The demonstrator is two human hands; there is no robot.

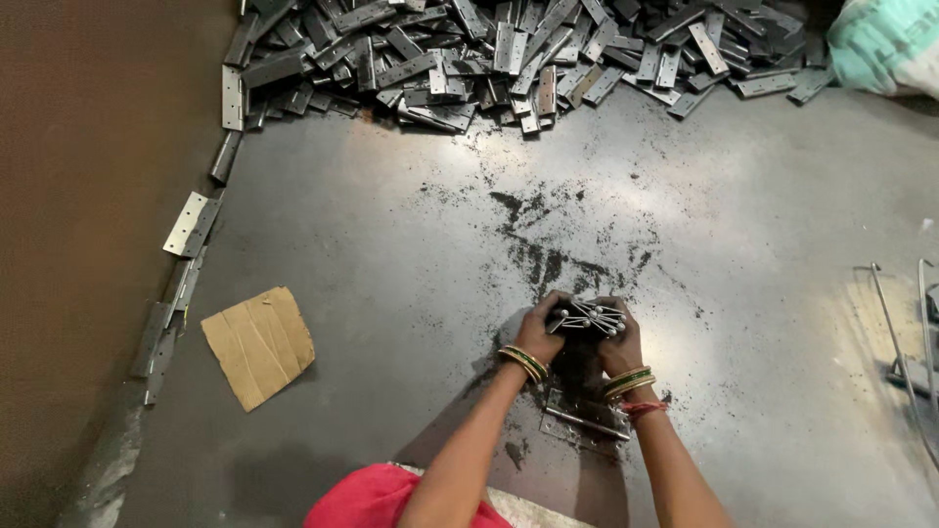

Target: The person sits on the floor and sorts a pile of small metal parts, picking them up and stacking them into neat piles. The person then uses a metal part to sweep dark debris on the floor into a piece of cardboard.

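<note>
Both my hands hold a bundle of thin metal pins with rounded heads, low in the middle of the head view. My left hand grips the bundle's left end and my right hand grips its right side. The pin heads fan out between the two hands. Bangles sit on both wrists. A metal hinge lies flat on the grey floor just below my hands, between my forearms.
A big heap of metal hinges covers the far floor. More hinges line the brown wall at left. A cardboard scrap lies at left, a pale sack at top right, metal rods at right. Dark grit spots the floor.
</note>
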